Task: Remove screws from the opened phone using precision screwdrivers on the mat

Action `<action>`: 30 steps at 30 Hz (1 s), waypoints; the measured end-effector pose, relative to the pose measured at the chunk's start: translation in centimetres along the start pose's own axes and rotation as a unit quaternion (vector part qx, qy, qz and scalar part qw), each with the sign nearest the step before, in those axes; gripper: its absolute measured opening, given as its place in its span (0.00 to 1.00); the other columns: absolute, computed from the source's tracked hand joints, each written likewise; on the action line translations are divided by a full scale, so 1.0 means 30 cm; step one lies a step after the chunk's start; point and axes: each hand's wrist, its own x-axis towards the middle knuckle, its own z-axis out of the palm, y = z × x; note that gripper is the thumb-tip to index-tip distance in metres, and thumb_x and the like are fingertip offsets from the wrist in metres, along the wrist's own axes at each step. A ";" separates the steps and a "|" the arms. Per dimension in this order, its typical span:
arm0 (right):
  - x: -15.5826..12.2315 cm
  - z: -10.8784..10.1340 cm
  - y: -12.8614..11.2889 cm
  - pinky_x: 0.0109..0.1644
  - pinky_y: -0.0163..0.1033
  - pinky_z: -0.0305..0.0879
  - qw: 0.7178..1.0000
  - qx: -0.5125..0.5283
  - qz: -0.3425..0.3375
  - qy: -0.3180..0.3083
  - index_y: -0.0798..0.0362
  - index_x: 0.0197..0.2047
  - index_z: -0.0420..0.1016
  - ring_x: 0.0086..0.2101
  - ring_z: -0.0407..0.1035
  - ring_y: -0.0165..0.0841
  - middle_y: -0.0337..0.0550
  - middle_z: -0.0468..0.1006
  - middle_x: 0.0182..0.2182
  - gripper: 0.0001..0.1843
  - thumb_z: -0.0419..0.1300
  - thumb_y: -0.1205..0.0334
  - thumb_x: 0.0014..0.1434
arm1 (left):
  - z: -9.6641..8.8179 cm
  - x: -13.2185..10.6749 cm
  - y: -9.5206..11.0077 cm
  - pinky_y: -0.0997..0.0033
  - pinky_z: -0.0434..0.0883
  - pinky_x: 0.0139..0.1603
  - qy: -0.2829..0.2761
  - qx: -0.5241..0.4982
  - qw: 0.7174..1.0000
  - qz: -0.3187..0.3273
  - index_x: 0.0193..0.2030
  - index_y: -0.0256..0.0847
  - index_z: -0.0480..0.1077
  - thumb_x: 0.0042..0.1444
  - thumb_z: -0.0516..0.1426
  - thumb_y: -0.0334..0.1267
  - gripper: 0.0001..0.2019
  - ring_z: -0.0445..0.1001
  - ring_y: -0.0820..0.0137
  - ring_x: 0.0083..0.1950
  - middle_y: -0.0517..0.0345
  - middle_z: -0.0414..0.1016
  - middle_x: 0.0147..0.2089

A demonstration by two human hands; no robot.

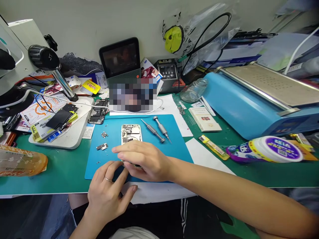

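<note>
Farthest left of the fingers, well apart from them, stands a cup (22,161). The left hand (109,189) comes next: its fingers are bent and loosely spread, the thumb well away from the index finger. Their tips reach the phone's near left end, partly screened by the other hand, so I cannot tell whether they grip it or only steady it. Just beyond these fingers lie some screws (98,162), and past those, close to the tips of the right fingers, a dark-and-silver part (102,146), with a small metal piece (104,134) farther away.

The phone (132,131), its insides showing, lies flat on the blue mat (175,149). From the right fingers it runs outward; its near end is hidden beneath them. Its long axis points away from the person, nearly straight, the visible end farthest from both hands. Which end is its top I cannot tell.

The right hand (147,159) is nearer, over the phone's lower half, fingers laid together and pointing left across that axis, thumb tucked below. Whether they pinch anything is hidden.

Beyond and right of these fingers rest two tools, a left screwdriver (153,130) and a right screwdriver (161,128).
</note>
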 end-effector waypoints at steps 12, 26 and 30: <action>0.003 -0.004 0.001 0.55 0.44 0.80 1.000 0.001 0.013 -0.002 0.59 0.61 0.65 0.55 0.78 0.36 0.58 0.82 0.52 0.22 0.56 0.77 0.65 | 0.002 0.002 0.000 0.57 0.71 0.57 -0.005 -0.003 1.000 -0.001 0.52 0.39 0.77 0.65 0.61 0.44 0.14 0.75 0.55 0.56 0.43 0.77 0.54; 0.004 -0.006 -0.001 0.55 0.45 0.80 1.000 -0.003 0.011 -0.002 0.57 0.62 0.63 0.53 0.78 0.36 0.56 0.82 0.50 0.23 0.55 0.76 0.65 | 0.005 -0.001 0.000 0.57 0.72 0.56 -0.002 -0.006 1.000 0.001 0.52 0.38 0.77 0.65 0.62 0.44 0.14 0.75 0.55 0.56 0.43 0.77 0.54; -0.009 -0.005 -0.001 0.41 0.37 0.81 0.999 -0.014 0.031 -0.011 0.55 0.62 0.63 0.35 0.80 0.31 0.44 0.84 0.38 0.21 0.57 0.73 0.67 | 0.008 -0.002 -0.002 0.57 0.73 0.55 0.002 -0.005 1.000 0.003 0.54 0.38 0.78 0.64 0.62 0.43 0.15 0.76 0.55 0.55 0.43 0.78 0.53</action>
